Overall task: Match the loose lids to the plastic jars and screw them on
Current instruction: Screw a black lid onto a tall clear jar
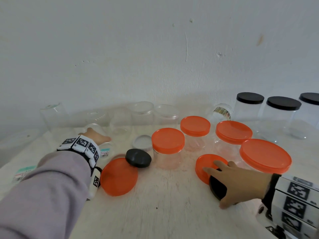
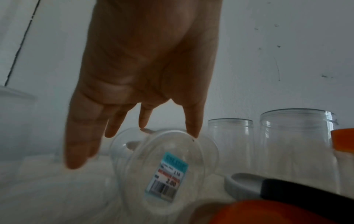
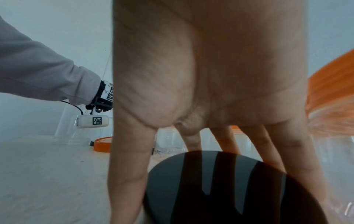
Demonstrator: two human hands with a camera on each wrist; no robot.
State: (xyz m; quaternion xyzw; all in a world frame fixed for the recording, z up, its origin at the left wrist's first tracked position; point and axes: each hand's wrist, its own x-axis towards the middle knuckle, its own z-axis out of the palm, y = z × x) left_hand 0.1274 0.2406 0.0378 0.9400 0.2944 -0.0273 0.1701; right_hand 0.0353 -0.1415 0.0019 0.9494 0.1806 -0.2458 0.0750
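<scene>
A small clear jar (image 1: 107, 146) (image 2: 162, 163) with a price label on its base lies on its side at the left. My left hand (image 1: 96, 138) (image 2: 166, 130) reaches over it with straight fingers (image 2: 143, 121), the tips touching its upper wall. At the right a loose black lid (image 1: 217, 187) (image 3: 210, 189) rests partly on a flat orange lid (image 1: 203, 163). My right hand (image 1: 227, 185) is spread over the black lid, thumb at its near edge and fingers (image 3: 298, 159) past its far edge. I cannot tell whether they squeeze it.
Another orange lid (image 1: 119, 176) lies centre-left with a second black lid (image 1: 138, 157) leaning on it; a pale lid (image 1: 142, 142) sits behind. Several orange-capped jars (image 1: 168, 147) stand mid-table, black-capped jars (image 1: 250, 104) back right, open clear jars (image 1: 143, 112) along the wall.
</scene>
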